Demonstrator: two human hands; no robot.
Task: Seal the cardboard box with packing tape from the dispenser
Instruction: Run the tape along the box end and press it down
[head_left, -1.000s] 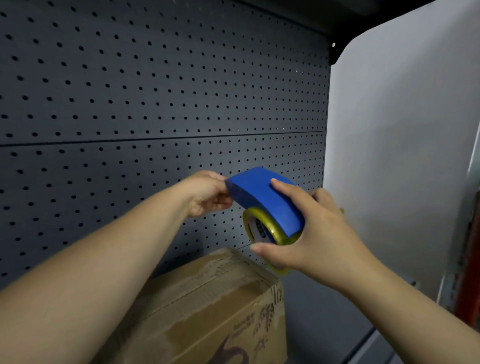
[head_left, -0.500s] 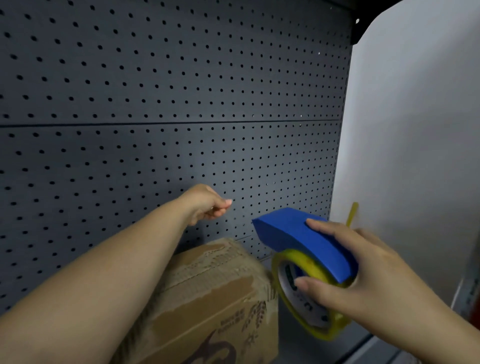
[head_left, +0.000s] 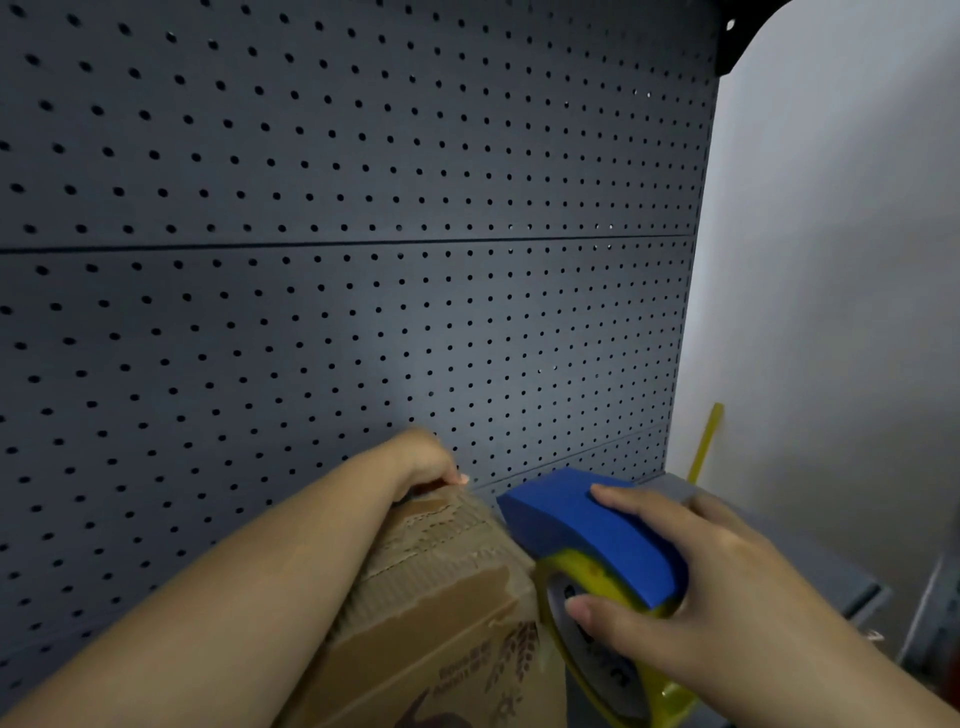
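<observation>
A brown cardboard box (head_left: 441, 613) with a torn, ragged top layer stands at the bottom centre, against the pegboard. My left hand (head_left: 426, 460) rests on its far top edge, fingers curled down onto the cardboard. My right hand (head_left: 670, 587) grips the blue tape dispenser (head_left: 587, 530), which carries a yellow tape roll (head_left: 597, 649). The dispenser sits at the box's right top corner, its blue nose touching or nearly touching the edge. A thin yellow strip (head_left: 704, 441) stands up behind my right hand.
A dark grey pegboard (head_left: 337, 234) fills the back, close behind the box. A pale grey wall (head_left: 831, 260) stands on the right. A grey shelf surface (head_left: 810, 561) runs under and right of the dispenser.
My left hand let go of the dispenser's nose and dropped onto the box's far top edge. My right hand carried the dispenser down and right, next to the box's corner.
</observation>
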